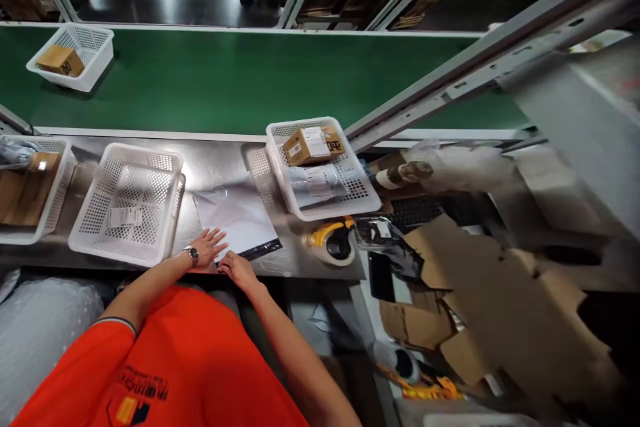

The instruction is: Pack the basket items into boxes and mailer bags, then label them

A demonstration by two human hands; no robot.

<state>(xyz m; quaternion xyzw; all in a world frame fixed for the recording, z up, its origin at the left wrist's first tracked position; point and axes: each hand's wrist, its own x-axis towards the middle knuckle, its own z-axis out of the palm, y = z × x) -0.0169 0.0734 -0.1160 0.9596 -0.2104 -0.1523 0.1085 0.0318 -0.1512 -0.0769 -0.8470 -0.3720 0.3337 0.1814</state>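
Note:
A white plastic mailing bag with a black strip along its near edge lies flat on the metal worktop. My left hand, with a watch on its wrist, rests spread on the bag's near left part. Just to its right, my right hand is closed in a pinch at the near left corner, on the edge with the black strip. To the left of the bag stands a white basket with a label on its bottom. Beyond it to the right, another white basket holds a cardboard box and a wrapped parcel.
A yellow tape dispenser sits at the worktop's right end. Cardboard pieces, a phone and a keyboard lie farther right. Behind runs a green conveyor belt carrying a basket. A slanted metal post rises at right.

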